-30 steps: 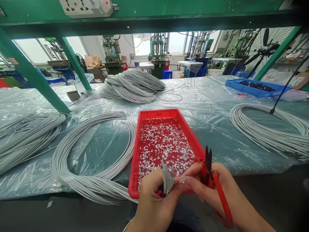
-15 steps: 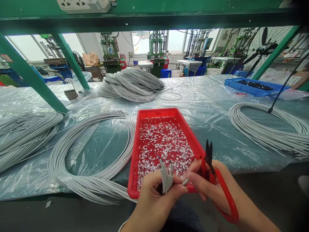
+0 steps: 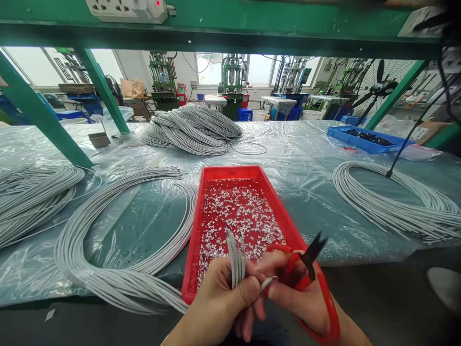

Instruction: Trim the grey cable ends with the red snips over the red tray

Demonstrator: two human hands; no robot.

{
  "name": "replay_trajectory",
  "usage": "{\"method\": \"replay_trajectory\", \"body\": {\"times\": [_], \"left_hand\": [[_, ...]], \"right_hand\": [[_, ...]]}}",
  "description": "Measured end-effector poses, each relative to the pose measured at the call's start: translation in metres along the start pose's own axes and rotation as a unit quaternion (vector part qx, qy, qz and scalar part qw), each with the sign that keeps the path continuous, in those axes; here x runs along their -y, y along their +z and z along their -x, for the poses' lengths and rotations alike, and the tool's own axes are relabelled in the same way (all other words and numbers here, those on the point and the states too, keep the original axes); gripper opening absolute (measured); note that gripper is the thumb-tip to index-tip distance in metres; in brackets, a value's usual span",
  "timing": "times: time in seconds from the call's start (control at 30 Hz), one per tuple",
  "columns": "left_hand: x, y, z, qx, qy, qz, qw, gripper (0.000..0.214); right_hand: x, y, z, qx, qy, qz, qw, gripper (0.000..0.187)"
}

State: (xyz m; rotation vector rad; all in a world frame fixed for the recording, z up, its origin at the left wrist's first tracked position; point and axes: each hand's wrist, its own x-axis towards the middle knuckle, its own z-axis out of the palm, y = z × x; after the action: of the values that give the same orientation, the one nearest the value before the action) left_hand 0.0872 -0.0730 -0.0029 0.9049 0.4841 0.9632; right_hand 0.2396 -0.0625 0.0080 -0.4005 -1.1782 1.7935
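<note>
Pinching left hand point(image 3: 223, 300) holds gray cables point(image 3: 236, 264), 1 end point(image 3: 266, 283) apart.
Right hand point(image 3: 304, 302), curled round scissors point(image 3: 311, 254), has tipped them rightward; its fingers point(image 3: 284, 295) seemingly work that end.

Beyond the left hand point(image 3: 226, 300) and right hand point(image 3: 306, 302), a tray point(image 3: 230, 173) with clippings point(image 3: 237, 206) in it lies on the tabletop point(image 3: 309, 192). A cable coil point(image 3: 70, 240) lies left of it, a second coil point(image 3: 36, 206) farther left, a cable heap point(image 3: 194, 132) behind, a third coil point(image 3: 382, 206) to the right and a bin point(image 3: 360, 145) behind that.
</note>
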Motion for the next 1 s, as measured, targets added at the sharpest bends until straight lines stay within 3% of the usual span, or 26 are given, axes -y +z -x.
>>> {"method": "replay_trajectory", "body": {"times": [0.13,0.27,0.43,0.6,0.8,0.9,1.0], "left_hand": [[-0.003,-0.002,-0.001,0.033,-0.011,0.037,0.999,0.024],[-0.007,0.000,-0.003,0.024,-0.027,0.047,0.998,0.029],[-0.006,0.002,-0.006,0.006,-0.016,0.024,1.000,0.031],[-0.009,0.003,-0.007,-0.004,-0.037,-0.005,0.999,0.041],[-0.015,0.007,-0.006,-0.045,-0.035,-0.029,0.998,0.044],[-0.009,0.004,-0.006,-0.006,-0.034,0.009,0.999,0.040],[0.000,-0.002,-0.004,0.047,-0.030,0.033,0.998,0.034]], "right_hand": [[-0.003,0.005,0.000,-0.058,-0.057,0.041,0.996,0.008],[-0.008,-0.005,-0.001,-0.101,-0.078,0.098,0.987,0.014],[-0.008,-0.019,-0.001,-0.113,-0.087,0.177,0.974,0.020],[-0.005,-0.029,-0.001,-0.091,-0.125,0.270,0.950,0.013],[-0.007,-0.031,-0.003,-0.110,-0.158,0.283,0.940,0.012],[-0.005,-0.021,-0.004,-0.097,-0.150,0.261,0.949,0.021],[-0.002,-0.011,-0.005,-0.076,-0.145,0.230,0.959,0.008]]}}
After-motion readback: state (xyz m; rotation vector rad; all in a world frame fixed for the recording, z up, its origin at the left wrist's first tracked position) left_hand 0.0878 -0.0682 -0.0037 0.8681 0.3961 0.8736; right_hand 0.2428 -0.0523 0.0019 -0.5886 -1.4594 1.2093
